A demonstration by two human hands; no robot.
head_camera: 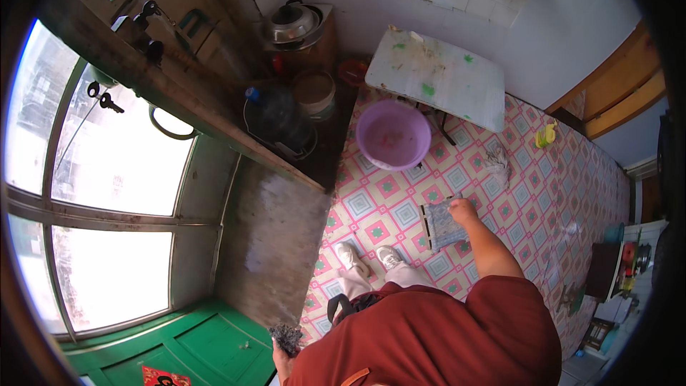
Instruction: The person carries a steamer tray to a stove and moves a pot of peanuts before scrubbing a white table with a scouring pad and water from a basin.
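Observation:
My right hand [462,210] grips the top corner of a small stool [445,225] with a blue-grey patterned cover, at the right of my feet. Its fingers are closed on the edge of the seat. Low in the picture, at the left of my body, my left hand [282,358] holds a dark grey scrubber or bunched cloth [286,338]; which of the two I cannot tell. A purple plastic basin [394,135] stands on the patterned floor beyond my shoes, beside a white folding table [437,78]. A crumpled grey cloth [497,165] lies on the floor beyond the stool.
At the left are an open door [209,102] with keys and a green panel [214,338]. A large water bottle [278,115], a bucket [314,94] and a lidded metal pot [292,21] stand in the far corner. A yellow-green bottle [545,135] is near the right wall.

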